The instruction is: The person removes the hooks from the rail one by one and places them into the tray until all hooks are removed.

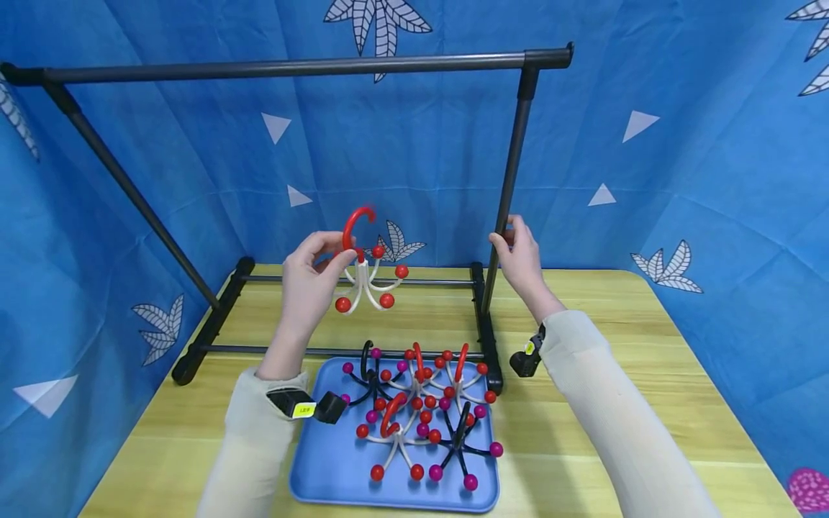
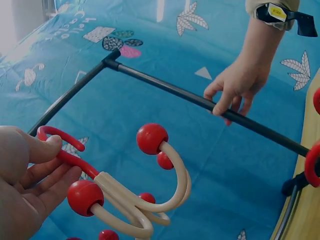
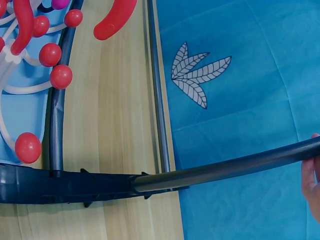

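Note:
My left hand (image 1: 307, 288) pinches the red hook end of a multi-arm hook hanger (image 1: 363, 277), holding it in the air under the rack's top bar. Its white arms end in red balls (image 2: 152, 139), and the curved hook tip stands free above the fingers. On the right, my right hand (image 1: 523, 262) grips the slanted right post (image 1: 514, 158) of a black garment rack, fingers and thumb around it. In the right wrist view only the edge of that hand (image 3: 312, 192) shows, beside the post.
A blue tray (image 1: 324, 482) on the wooden table (image 1: 596, 417) holds several similar hangers, some white with red balls, others black with magenta balls (image 1: 470, 482). The rack's top bar (image 1: 291, 69) spans above; its lower rails cross behind the tray. A blue patterned cloth (image 1: 440, 144) hangs behind.

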The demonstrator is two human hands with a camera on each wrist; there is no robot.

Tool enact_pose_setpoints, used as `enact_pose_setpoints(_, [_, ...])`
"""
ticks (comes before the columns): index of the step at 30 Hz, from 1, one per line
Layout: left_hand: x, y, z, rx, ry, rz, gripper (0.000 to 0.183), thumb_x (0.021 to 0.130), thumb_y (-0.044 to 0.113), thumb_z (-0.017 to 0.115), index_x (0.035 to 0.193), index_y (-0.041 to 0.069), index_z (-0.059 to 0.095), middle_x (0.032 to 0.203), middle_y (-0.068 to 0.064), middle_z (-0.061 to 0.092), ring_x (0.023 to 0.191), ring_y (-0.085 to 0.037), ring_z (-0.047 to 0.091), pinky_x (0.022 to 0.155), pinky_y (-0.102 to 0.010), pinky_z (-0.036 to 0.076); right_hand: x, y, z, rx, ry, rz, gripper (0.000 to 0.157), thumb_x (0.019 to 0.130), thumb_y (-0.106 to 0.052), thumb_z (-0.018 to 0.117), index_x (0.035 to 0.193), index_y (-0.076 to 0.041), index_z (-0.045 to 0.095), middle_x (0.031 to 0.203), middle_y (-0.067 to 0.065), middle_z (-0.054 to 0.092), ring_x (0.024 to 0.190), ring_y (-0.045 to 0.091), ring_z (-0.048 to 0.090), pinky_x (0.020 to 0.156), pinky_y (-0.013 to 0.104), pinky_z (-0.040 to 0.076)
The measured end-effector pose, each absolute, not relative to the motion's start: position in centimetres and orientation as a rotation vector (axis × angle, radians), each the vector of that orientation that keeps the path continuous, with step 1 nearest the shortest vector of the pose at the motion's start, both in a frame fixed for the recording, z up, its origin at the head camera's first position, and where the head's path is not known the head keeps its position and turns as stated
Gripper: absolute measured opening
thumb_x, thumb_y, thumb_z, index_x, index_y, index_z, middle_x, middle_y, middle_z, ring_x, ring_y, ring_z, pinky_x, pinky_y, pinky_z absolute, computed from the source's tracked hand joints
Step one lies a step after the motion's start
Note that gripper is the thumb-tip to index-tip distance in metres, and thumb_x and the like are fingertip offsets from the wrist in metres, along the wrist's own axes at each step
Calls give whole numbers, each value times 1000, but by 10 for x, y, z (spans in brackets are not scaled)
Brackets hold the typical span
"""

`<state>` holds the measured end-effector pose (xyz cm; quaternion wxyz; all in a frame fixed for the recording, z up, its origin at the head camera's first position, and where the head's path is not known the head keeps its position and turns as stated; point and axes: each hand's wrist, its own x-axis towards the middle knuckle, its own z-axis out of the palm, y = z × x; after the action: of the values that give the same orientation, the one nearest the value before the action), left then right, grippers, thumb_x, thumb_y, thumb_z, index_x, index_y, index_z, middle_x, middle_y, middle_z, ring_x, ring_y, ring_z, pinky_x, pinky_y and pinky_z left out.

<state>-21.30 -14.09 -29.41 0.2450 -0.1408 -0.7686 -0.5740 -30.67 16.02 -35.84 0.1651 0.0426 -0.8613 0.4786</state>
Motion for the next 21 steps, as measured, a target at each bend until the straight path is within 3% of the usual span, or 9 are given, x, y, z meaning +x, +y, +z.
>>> enact_pose_setpoints(21, [-166,-178,-349,-196,-2008,-1631,19,80,1,66,99,-4,65,87,9,60,85,-8,58,79,-15,49,-306,160,-359,109,-2439,1375,33,94,-25,48,122,-9,41,107,14,50,97,27,54,82,44,46])
